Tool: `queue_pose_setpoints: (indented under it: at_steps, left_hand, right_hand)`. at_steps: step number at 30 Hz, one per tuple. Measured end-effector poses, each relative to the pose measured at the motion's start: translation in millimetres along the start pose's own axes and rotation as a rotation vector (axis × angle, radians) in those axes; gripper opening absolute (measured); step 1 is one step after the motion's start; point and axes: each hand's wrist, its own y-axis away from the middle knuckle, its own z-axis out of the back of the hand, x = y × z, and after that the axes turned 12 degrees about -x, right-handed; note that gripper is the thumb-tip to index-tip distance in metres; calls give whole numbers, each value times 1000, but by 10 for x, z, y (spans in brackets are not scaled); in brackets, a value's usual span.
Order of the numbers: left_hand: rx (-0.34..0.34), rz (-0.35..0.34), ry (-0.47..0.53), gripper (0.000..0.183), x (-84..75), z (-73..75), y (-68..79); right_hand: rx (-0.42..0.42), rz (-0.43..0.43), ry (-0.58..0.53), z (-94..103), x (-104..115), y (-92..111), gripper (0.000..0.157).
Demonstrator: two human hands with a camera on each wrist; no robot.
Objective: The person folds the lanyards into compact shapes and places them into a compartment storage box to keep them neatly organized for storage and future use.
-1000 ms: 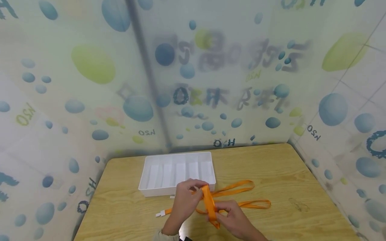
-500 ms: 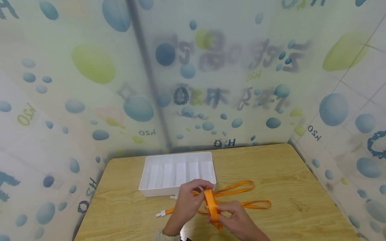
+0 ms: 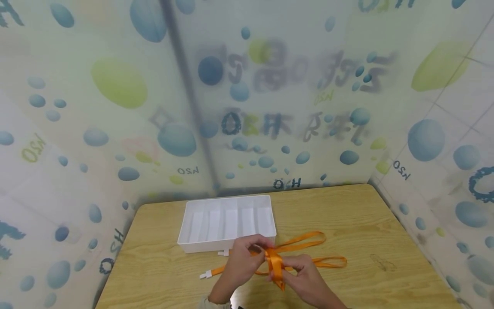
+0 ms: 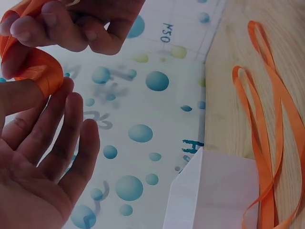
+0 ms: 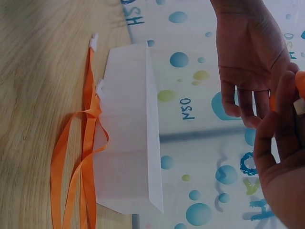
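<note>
Between my hands, just above the table, is an orange lanyard, folded into a short wound bundle. My left hand pinches its upper end between thumb and fingers; in the left wrist view the band wraps near the thumb, while the other left fingers extend loosely. My right hand grips the bundle from the right with curled fingers. A small white piece shows by the right fingers in the right wrist view. Part of the bundle is hidden behind the fingers.
Two more orange lanyards lie on the wooden table, loops to the right, with a white clip at the left. A white divided tray stands behind the hands. Patterned curtain walls enclose the table.
Both hands have shifted slightly right, the left also a little lower. The held lanyard has gone from a long hanging strip to a more compact wrap.
</note>
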Motion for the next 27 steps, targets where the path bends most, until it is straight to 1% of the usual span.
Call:
queue_pose_setpoints:
  at_steps: [5,7,9,11,15,18,24,27]
  left_hand:
    - [19,4,39,23,-4,1,15]
    - [28,19,58,18,4,2,20]
    - [44,35,75,11,22,2,20]
    - [67,60,94,8,46,2,19]
    - [114,104,130,9,91,0,14]
    - [127,139,161,10,105,3,13]
    - [141,256,275,27,101,13,20]
    - [165,294,314,25,108,23,30]
  right_hand:
    - [-45,-18,23,-15,-26,7,23]
    - [-57,-19,8,-20,-43,11,23]
    - [-62,-15,-32,-22,-77,20,22]
    - [-59,-16,-89,-21,-114,32,23]
    - [-63,-54,-178,-18,-159,59,23]
    - [-67,-59,-201,-21,-168,70,23]
    - [-74,-50,-227,-33,-144,63,20]
    - [-81,-55,-235,-37,-125,60,20]
